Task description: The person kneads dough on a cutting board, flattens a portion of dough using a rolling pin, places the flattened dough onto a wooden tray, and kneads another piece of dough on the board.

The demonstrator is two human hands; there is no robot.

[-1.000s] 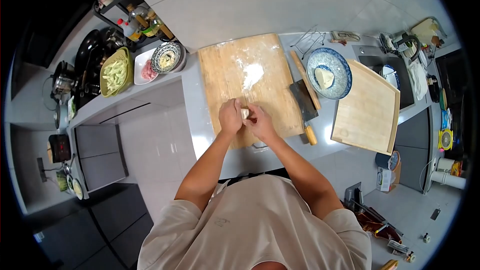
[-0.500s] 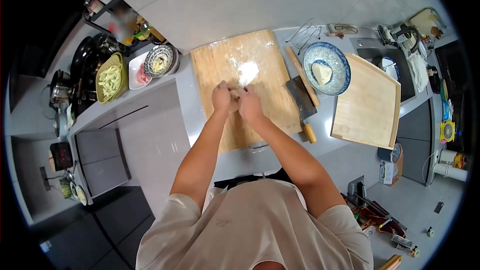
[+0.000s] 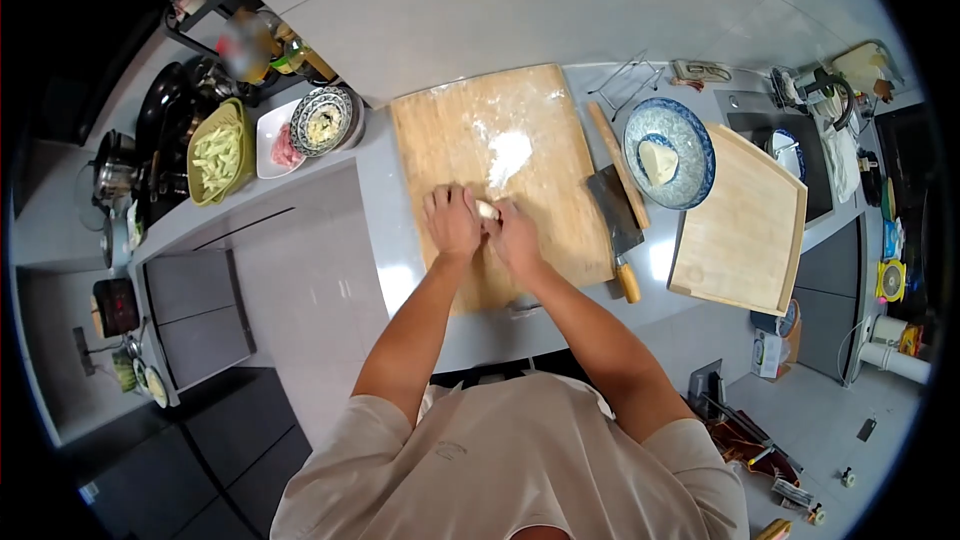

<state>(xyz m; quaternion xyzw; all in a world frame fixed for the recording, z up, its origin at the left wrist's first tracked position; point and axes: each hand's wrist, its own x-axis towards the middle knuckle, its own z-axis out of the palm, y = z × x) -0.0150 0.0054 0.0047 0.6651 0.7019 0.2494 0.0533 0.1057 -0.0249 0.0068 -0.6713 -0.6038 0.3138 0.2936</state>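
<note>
A small piece of pale dough [image 3: 487, 210] is between my two hands, over the near half of a floured wooden board [image 3: 540, 170]. My left hand [image 3: 453, 221] presses against its left side, fingers bent. On the other side my right hand [image 3: 514, 234] grips it with the fingers curled. White flour [image 3: 509, 155] lies beyond my hands. To the right of the board are a cleaver [image 3: 614, 210] and a rolling pin [image 3: 618, 164]. A larger dough piece [image 3: 658, 162] rests in a blue patterned bowl [image 3: 698, 180].
A shallow wooden tray [image 3: 735, 230] lies right of the bowl, near the sink [image 3: 815, 180]. At the left are a green basket of cut vegetables [image 3: 220, 155], a white dish with pink meat [image 3: 284, 147] and a patterned bowl [image 3: 323, 122]. A wire rack [image 3: 630, 80] stands behind.
The camera view has shifted slightly. Both hands have stayed together around the small dough, and the fingers of my left hand are now more spread over the board.
</note>
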